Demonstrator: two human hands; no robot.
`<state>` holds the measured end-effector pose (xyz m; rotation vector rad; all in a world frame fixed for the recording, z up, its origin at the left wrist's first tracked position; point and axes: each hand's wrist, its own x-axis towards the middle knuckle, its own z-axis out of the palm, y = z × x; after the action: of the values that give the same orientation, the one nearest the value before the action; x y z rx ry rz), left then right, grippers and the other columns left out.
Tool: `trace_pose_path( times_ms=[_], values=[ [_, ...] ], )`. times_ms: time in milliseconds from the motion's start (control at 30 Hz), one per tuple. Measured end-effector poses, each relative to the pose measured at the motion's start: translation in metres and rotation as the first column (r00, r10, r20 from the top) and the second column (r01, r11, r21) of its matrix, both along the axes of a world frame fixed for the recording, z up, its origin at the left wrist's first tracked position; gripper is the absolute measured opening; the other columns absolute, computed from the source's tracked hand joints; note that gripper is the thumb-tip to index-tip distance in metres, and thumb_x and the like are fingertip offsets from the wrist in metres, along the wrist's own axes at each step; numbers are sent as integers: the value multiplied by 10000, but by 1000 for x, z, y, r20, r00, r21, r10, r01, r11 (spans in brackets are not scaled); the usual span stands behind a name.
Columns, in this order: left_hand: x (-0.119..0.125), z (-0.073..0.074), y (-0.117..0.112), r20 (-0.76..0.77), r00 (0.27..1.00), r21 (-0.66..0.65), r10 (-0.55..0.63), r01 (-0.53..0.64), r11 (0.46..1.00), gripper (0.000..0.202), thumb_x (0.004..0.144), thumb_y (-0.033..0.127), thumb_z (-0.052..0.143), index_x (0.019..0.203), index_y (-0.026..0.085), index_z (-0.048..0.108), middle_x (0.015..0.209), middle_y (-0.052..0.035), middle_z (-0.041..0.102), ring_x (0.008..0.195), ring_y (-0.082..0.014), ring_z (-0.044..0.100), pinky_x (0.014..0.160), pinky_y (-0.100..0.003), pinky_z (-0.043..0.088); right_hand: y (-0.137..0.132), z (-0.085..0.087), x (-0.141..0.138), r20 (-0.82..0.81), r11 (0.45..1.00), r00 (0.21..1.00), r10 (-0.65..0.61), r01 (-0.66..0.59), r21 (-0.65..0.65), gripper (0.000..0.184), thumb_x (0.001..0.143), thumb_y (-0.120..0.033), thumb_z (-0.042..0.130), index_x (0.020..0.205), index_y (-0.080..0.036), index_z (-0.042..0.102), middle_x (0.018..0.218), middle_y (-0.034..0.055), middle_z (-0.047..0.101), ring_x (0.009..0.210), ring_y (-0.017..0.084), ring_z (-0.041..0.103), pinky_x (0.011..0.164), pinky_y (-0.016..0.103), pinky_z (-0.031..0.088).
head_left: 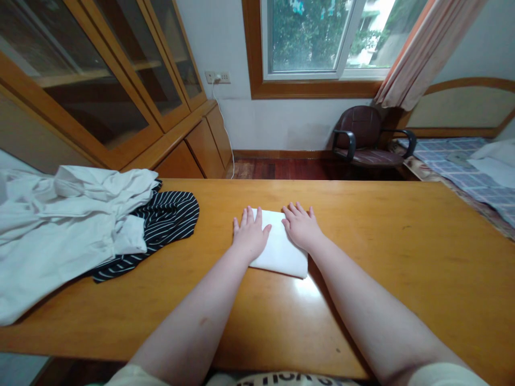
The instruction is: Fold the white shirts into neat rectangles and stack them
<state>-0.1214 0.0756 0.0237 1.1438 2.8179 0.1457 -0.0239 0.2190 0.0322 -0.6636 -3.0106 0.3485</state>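
Head view, from the left: a wooden cabinet (132, 69) with glass-paned doors stands against the wall, and before it a loose heap of white garments (76, 214) lies across the left end of the wooden bench (402, 279). Dark fabric with thin white stripes (173, 214) sticks out from under the heap. Near the middle of the bench, well apart from the heap, lies a folded white cloth (281, 249), flat and roughly rectangular. The left hand (249, 236) rests palm down on its left part — fingers spread, thumb pointing inward, gripping nothing. At the bottom edge, dark lettering runs across the wearer's pale shirt (289, 379), cut off by the frame and too partial to read with confidence. The right hand (301, 225) lies over the cloth's far right corner, also open and palm down — thumb on the cloth, outer fingers reaching past its edge. Beyond the bench stand a dark armchair (362, 128) and, farther right, a bed (475, 161) with checked bedding.
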Motion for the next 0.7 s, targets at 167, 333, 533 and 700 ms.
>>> trace_pose_path(
  times_ms=[167,333,533,700],
  values=[
    [-11,5,-2,-14,994,68,-113,114,991,625,922,482,317,1450,147,293,1519,-184,241,1408,-303,194,1099,-558,184,-3,3,1,-53,968,966,252,-252,5,464,965,-310,308,1406,-204,407,1470,69,387,1356,198,324,1110,417,213],
    [-1,14,-1,-135,979,176,-152,175,969,427,929,312,331,1279,169,530,1406,-96,473,1356,-233,327,1145,-440,160,-10,10,1,56,997,996,75,-77,20,481,958,-354,314,1418,-234,387,1460,110,396,1282,271,422,981,446,364],
    [31,5,5,-65,973,89,-222,227,970,625,892,410,397,1403,53,352,1498,-191,292,1404,-281,214,1144,-441,149,-23,8,4,89,943,945,-315,302,140,511,932,-259,312,1367,-10,413,1356,296,444,1083,342,561,840,459,430],
    [18,4,3,113,924,4,-364,366,931,984,766,670,465,1473,57,162,1544,-208,68,1430,-297,6,1145,-483,35,-11,5,2,-23,992,998,-51,53,118,518,901,-183,327,1397,-42,384,1480,207,318,1335,292,343,1040,423,303]
  ],
)
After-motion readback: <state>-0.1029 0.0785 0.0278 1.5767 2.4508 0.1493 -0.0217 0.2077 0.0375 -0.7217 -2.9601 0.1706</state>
